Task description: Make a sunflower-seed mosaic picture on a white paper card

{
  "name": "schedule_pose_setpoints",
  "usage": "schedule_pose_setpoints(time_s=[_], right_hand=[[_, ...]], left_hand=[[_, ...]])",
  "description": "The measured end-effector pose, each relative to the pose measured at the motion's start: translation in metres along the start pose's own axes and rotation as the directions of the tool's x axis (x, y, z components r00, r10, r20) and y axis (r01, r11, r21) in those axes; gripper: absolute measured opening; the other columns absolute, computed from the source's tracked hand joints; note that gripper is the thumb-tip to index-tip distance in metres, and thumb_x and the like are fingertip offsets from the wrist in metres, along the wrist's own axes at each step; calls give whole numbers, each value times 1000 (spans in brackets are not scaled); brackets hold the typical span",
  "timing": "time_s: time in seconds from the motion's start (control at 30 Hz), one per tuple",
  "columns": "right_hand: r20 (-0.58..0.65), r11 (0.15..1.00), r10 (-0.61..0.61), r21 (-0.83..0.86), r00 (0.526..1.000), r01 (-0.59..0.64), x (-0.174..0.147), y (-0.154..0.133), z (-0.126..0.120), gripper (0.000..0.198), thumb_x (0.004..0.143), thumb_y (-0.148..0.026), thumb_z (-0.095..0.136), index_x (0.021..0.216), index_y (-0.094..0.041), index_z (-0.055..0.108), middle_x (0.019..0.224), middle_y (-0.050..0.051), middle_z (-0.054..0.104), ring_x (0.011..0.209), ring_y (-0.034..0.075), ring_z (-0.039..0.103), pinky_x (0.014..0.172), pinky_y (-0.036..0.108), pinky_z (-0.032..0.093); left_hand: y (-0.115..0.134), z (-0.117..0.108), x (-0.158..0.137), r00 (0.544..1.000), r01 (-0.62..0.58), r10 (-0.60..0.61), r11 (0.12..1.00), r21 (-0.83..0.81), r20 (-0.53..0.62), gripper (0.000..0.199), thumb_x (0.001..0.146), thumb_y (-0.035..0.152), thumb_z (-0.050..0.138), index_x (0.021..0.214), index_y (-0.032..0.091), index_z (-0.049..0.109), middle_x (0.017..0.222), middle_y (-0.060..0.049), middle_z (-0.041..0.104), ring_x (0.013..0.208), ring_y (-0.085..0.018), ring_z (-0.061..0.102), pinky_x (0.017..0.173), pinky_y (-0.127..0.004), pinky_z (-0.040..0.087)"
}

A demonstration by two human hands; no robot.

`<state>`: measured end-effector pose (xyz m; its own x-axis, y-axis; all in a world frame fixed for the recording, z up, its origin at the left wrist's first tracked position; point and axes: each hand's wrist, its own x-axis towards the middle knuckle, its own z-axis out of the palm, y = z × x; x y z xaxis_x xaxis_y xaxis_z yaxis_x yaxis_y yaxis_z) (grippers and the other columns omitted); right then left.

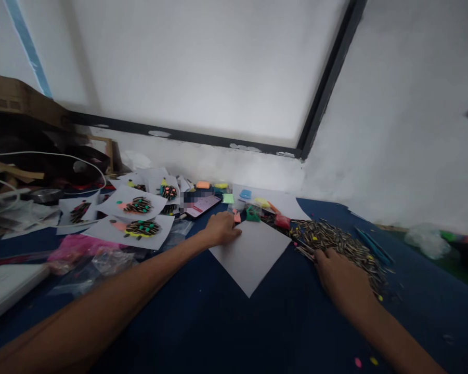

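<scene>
- Dark blue table [234, 332] under everything; small round pink bit [358, 362] and yellow bit [373, 360] nearest, below right hand.
- Right hand [335, 267]: fingers bent down at near-left edge of loose pile [337, 239] of slim, hard-looking brownish pieces; can't tell if it pinches any.
- White sheet [251, 259], flat, smooth, corner toward viewer, between both hands.
- Left hand [220, 228]: fingers curled over sheet's left side, next to pink lump [237, 215]; grip on it can't be told.
- Left of left hand: crinkly clear plastic [113, 261], pink bag [81, 246], papers [140, 232] bearing dark spiky-looking rounded shapes with coloured dots.
- Just beyond left hand: phone [202, 205], lit; soft-looking green packet [253, 213]; red packet [282, 221] between hands.
- Far: scuffed pale wall [398, 130], large dark-framed white panel [195, 67]; cardboard box [23, 98] far left.
</scene>
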<state>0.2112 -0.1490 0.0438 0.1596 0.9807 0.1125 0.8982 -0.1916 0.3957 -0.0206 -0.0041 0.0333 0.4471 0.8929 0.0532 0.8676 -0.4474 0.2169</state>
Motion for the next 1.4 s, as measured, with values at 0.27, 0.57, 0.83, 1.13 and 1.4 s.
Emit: schedule_pose_setpoints(time_s=[0.27,0.57,0.83,1.13,1.4], right_hand=[[-109,997,-33,64,993,40,-5,-6,-10,16,91,-24,46,92,-18,61,92,10,62,82,23,63,51,27,33],[-9,981,-68,182,998,68,31,-21,-26,21,91,-25,45,93,-18,64,91,9,65,82,21,65,57,26,36],[-32,976,-18,218,999,25,78,-26,-6,34,91,-32,44,97,-11,69,101,20,63,97,30,61,73,35,42],[-150,889,8,454,989,62,78,-22,0,11,82,-19,53,77,-19,62,82,7,66,77,20,61,64,27,36],[-260,663,341,748,903,-35,83,0,-4,16,80,-29,47,67,-22,51,60,2,61,60,19,57,57,28,35]], left_hand=[[-1,2,2,1000,-12,12,1000,-24,8,18,80,29,51,88,17,62,99,-10,68,95,-26,63,79,-33,47],[3,4,3,999,-22,24,998,-64,35,25,79,32,53,99,17,58,106,-10,65,99,-27,62,78,-32,48],[4,4,1,999,-34,35,995,-95,17,31,77,38,55,100,17,56,109,-10,62,103,-27,59,84,-33,46],[1,8,2,997,-64,57,986,-153,-48,31,74,34,59,100,16,56,110,-11,59,105,-28,55,88,-35,43],[-2,12,6,991,-105,78,959,-263,-113,33,77,30,59,106,15,57,111,-12,61,107,-27,56,89,-34,43]])
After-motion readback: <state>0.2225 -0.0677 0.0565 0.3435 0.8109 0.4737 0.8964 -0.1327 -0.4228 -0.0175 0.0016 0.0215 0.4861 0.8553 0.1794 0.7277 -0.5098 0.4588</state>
